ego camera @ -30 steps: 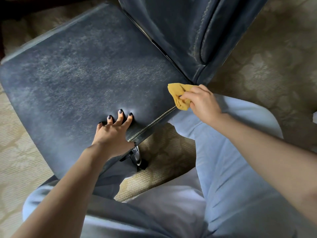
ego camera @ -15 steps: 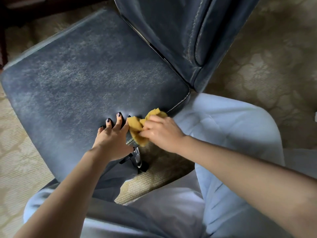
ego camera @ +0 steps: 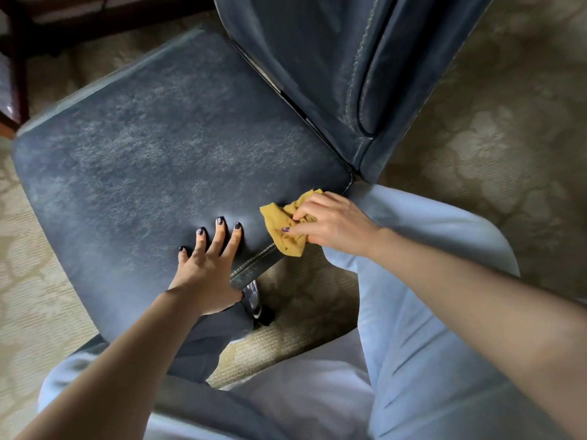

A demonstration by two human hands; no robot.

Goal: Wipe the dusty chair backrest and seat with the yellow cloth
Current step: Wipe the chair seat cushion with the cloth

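One wide-angle view from the person's head looks steeply down, close above a dusty dark blue padded chair seat [ego camera: 158,160] filling the upper left. Its stitched blue backrest [ego camera: 317,58] stands at the top edge. Bare forearms enter from the bottom edge; the left hand [ego camera: 206,268] and the right hand [ego camera: 336,223], gripping a crumpled yellow cloth [ego camera: 274,220], sit mid-frame at the seat's near edge. Beige patterned carpet [ego camera: 492,154] borders both sides.
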